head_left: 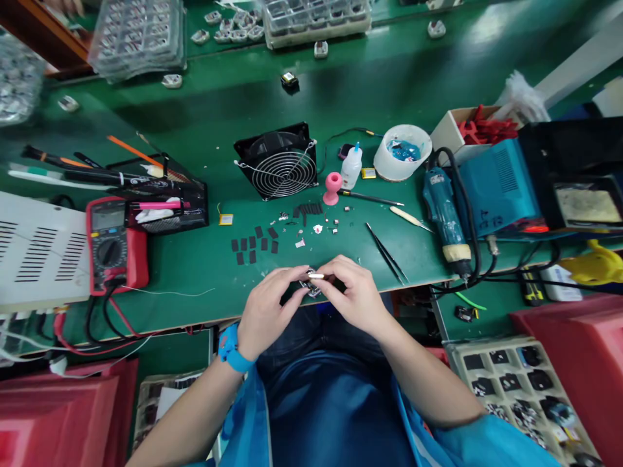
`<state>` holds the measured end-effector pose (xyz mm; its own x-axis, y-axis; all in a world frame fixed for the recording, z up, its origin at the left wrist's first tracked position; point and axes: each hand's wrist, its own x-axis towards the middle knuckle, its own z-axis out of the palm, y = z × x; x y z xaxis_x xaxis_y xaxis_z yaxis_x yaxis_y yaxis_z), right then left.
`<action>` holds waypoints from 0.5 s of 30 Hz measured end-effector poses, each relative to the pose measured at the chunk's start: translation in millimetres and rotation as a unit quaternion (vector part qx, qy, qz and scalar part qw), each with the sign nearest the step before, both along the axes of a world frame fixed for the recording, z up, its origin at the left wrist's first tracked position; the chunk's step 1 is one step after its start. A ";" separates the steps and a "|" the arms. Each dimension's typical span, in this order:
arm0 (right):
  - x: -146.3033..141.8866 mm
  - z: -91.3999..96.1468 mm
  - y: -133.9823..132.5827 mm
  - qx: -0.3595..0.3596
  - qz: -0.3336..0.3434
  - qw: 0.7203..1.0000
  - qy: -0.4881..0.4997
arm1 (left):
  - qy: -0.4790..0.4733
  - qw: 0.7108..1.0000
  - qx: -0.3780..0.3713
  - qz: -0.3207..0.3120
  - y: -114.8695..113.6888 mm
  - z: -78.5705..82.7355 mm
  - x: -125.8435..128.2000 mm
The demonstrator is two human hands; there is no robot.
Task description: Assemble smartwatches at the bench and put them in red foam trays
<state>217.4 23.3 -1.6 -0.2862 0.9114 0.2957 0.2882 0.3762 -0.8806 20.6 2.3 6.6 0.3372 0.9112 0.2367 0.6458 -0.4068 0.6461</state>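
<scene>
My left hand [268,307] and my right hand [351,291] meet at the front edge of the green workbench [204,259], both pinched on a small electronic part [313,283] with a pale strip on top. A blue band sits on my left wrist. Just beyond the hands lie several small black pads [254,245] and tiny loose components [311,227]. Black tweezers [387,253] lie to the right of my right hand.
A black fan [279,162], pink stand [333,187], glue bottle [351,166] and white tub [402,153] stand behind. A red multimeter [113,241] is left, a blue electric screwdriver [442,214] and blue station [496,188] right. Part trays [520,383] sit low right.
</scene>
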 end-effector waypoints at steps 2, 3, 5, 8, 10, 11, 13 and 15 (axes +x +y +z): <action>1.1 0.7 -1.9 -0.007 0.003 1.000 0.002 | -0.005 1.000 0.009 0.010 1.5 0.2 3.4; 1.7 0.8 -2.9 -0.011 0.004 1.000 0.001 | -0.007 1.000 0.011 0.011 2.3 0.3 5.0; 2.9 0.6 -4.8 -0.013 0.006 1.000 -0.001 | -0.011 1.000 0.009 0.011 3.8 0.9 7.0; 3.9 -0.7 -6.8 -0.004 0.003 1.000 0.002 | -0.017 1.000 0.012 -0.001 5.3 2.6 7.1; 3.7 -2.0 -7.3 0.003 0.001 1.000 0.000 | -0.018 1.000 0.019 -0.013 5.7 3.8 6.0; 3.5 -2.6 -7.3 0.007 0.001 1.000 -0.002 | -0.016 0.999 0.022 -0.020 5.8 4.2 5.4; 2.6 -3.8 -7.3 0.012 0.001 1.000 -0.007 | -0.011 0.999 0.023 -0.032 5.9 4.7 4.2; 1.6 -4.9 -7.1 0.021 0.002 1.000 -0.008 | -0.006 0.999 0.027 -0.037 6.2 4.8 2.9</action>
